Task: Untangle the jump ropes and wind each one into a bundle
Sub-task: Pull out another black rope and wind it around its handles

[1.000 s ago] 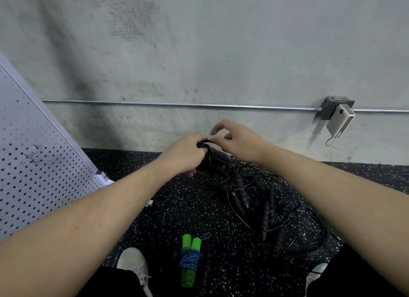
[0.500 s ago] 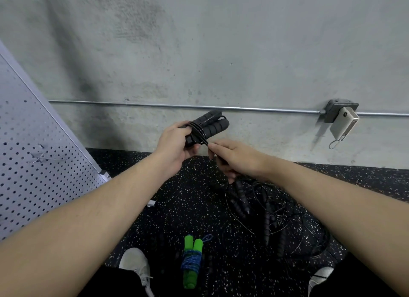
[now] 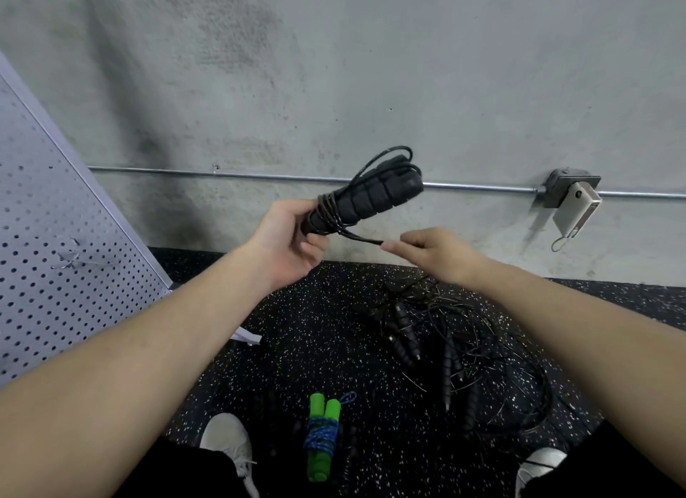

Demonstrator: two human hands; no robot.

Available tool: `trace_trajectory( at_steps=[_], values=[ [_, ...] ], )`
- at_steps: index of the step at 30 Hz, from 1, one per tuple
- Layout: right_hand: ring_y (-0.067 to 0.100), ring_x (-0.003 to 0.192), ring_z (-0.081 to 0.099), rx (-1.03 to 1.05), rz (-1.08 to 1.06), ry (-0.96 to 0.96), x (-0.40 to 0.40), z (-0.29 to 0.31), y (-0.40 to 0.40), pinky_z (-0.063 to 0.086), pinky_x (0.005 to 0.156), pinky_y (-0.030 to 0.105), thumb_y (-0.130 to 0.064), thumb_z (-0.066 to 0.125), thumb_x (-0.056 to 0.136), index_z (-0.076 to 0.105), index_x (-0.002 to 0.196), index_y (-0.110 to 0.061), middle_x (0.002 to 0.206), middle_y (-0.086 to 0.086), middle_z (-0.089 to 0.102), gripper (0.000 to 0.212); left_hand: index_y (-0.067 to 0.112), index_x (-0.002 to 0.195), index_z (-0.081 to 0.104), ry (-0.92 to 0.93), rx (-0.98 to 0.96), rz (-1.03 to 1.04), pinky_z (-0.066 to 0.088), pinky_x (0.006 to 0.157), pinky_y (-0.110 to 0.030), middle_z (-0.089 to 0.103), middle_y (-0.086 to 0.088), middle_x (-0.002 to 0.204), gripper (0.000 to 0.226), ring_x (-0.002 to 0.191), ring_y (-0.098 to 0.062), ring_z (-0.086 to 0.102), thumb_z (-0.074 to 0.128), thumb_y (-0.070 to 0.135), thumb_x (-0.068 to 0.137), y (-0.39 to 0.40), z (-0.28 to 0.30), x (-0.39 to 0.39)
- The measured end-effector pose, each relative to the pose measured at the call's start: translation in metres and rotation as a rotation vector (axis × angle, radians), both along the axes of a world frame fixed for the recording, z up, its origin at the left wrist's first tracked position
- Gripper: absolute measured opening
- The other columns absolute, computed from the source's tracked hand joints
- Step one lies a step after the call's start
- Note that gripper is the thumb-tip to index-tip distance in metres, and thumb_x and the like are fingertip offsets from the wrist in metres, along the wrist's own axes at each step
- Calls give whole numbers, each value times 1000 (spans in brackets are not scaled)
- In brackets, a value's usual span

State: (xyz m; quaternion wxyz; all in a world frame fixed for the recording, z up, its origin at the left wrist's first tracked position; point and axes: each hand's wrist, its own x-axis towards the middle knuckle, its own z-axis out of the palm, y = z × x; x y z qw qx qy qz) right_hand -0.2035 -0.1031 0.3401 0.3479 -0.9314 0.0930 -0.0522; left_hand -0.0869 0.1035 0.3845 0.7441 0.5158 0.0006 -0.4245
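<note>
My left hand (image 3: pixel 287 239) grips a black jump rope bundle (image 3: pixel 365 197), two foam handles held together with cord wound round them, raised in front of the wall. My right hand (image 3: pixel 432 252) pinches the free end of that cord (image 3: pixel 362 236), drawn to the right of the bundle. On the floor below lies a tangled pile of black jump ropes (image 3: pixel 445 349) with several handles. A wound rope with green handles and blue cord (image 3: pixel 322 436) lies between my feet.
A concrete wall with a metal conduit (image 3: pixel 260 174) and a junction box holding a power bank (image 3: pixel 573 210) stands ahead. A white pegboard panel (image 3: pixel 55 260) leans at the left. The floor is black speckled rubber (image 3: pixel 304 330). My shoes (image 3: pixel 228 442) are at the bottom.
Both hands lifted the black bundle off the pile and up before the wall. My right hand has moved right, pulling the cord end out from the bundle.
</note>
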Motion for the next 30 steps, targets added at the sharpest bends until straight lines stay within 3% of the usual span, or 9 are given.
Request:
trace_trajectory(
  at_steps=[3,5,7,12,17,20,25,28,30],
  values=[
    [13,65,58,-85,-15,-34,2,3,-11,51,67,31,-72,59,83,63,74,-22,67,-7,63,51,15,101,68,-180,102,-220,52,42,-22,70,-5,78,27,55,-22,68,43,23,104,-1,3,-9],
    [11,76,60,-48,37,-7,1,8,-16,51,77,32,-32,68,93,62,75,-29,76,-9,63,19,14,113,67,-204,85,-379,63,56,-34,74,-15,96,30,76,-38,75,39,22,103,-1,4,-12],
    [4,73,57,-15,122,-19,1,12,-23,48,73,31,3,64,90,58,73,-30,76,-10,61,38,12,116,65,-219,93,-474,64,60,-40,73,-20,102,29,84,-47,73,45,16,94,-1,4,-13],
    [-2,62,53,-104,93,-110,8,17,-28,40,60,19,-27,85,77,67,72,-24,69,-11,63,18,10,112,62,-405,231,-616,57,50,-32,71,-19,101,21,83,-37,73,46,5,99,-8,3,-13],
    [-8,66,57,-179,158,-55,8,26,-21,38,60,10,-37,84,77,73,81,-29,73,-19,65,14,12,110,66,-671,493,-684,59,53,-38,65,-17,110,19,84,-30,71,54,4,98,-13,7,-12],
    [-2,59,54,-177,76,-60,10,33,-21,37,57,17,-44,80,80,73,83,-33,68,-16,64,13,17,103,65,-874,618,-594,61,54,-39,63,-15,110,17,92,-34,69,56,5,95,-15,11,-10],
    [0,44,44,-169,-5,26,8,43,-18,29,42,15,-51,69,88,68,83,-31,54,-9,52,21,32,87,58,-1202,736,-323,63,68,-43,63,3,93,18,77,-22,68,56,16,94,-21,4,-8],
    [2,40,40,-74,-30,69,4,44,-21,31,44,16,-51,57,97,70,82,-24,54,-9,48,33,32,95,59,-1284,767,-142,53,70,-29,59,17,88,13,78,-9,60,57,19,93,-21,-6,0],
    [3,44,36,88,-39,71,2,41,-19,32,48,21,-47,53,100,67,81,-22,54,-10,45,34,29,101,61,-1205,697,-25,47,63,-20,58,16,89,13,78,-4,57,58,17,95,-22,-12,4]
  ],
)
